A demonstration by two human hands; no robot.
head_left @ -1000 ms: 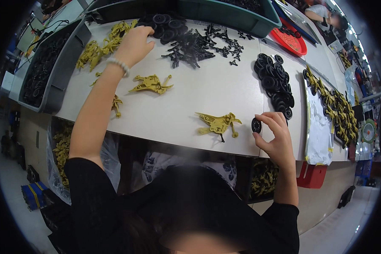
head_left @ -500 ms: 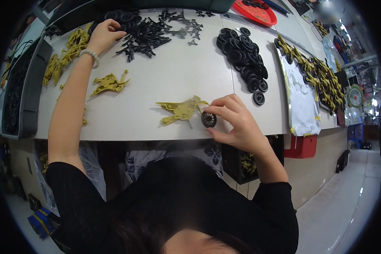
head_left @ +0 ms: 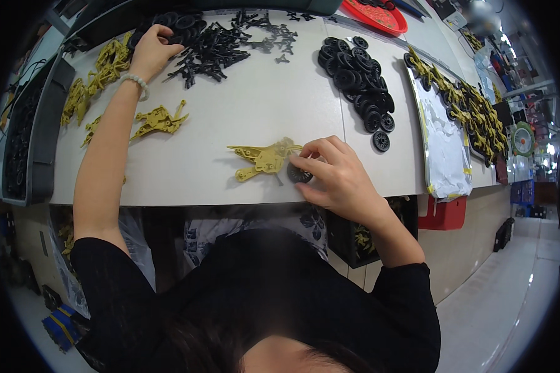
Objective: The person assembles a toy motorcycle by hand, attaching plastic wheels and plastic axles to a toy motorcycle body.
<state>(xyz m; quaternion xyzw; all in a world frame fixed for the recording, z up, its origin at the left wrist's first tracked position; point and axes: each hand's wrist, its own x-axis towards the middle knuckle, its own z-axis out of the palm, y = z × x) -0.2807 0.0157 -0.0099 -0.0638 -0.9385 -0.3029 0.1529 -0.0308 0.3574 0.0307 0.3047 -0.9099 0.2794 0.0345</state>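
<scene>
My right hand holds a black spoked toy wheel between thumb and fingers, against the fork end of a yellow plastic toy motorcycle body. That body lies on the table near the front edge. The fingers hide part of the fork and wheel. Far left, my left hand, with a beaded bracelet on its wrist, is curled beside a heap of black wheels and a pile of thin black fork-like parts. What its fingers grip, if anything, is hidden.
More yellow bodies lie left, near a dark bin. Black wheels form a heap on the right. Beyond it, a paper-covered board bears several wheeled yellow pieces. A red tray sits at the back.
My right hand has moved slightly left, bringing the wheel up to the yellow body's fork. The left hand has stayed almost in place by the wheel heap.
</scene>
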